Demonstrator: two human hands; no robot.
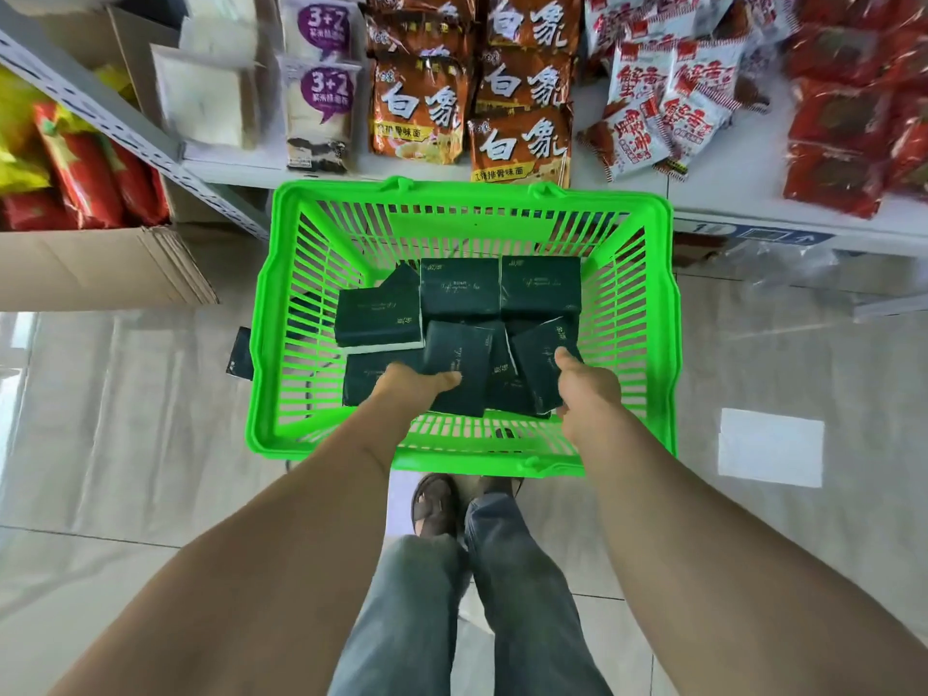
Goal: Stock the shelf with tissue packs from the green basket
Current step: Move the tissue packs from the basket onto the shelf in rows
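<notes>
Left hand (408,384) grips one dark tissue pack (459,366); right hand (585,386) grips another (540,364), both inside the green basket (653,344). This looks like the pickup step; next, lifting both toward the shelf (728,193) at twelve o'clock.

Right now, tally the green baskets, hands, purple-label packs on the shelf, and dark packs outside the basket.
green basket: 1
hands: 2, left hand and right hand, each gripping a tissue pack
purple-label packs: 2
dark pack outside the basket: 1
Total: 6
</notes>
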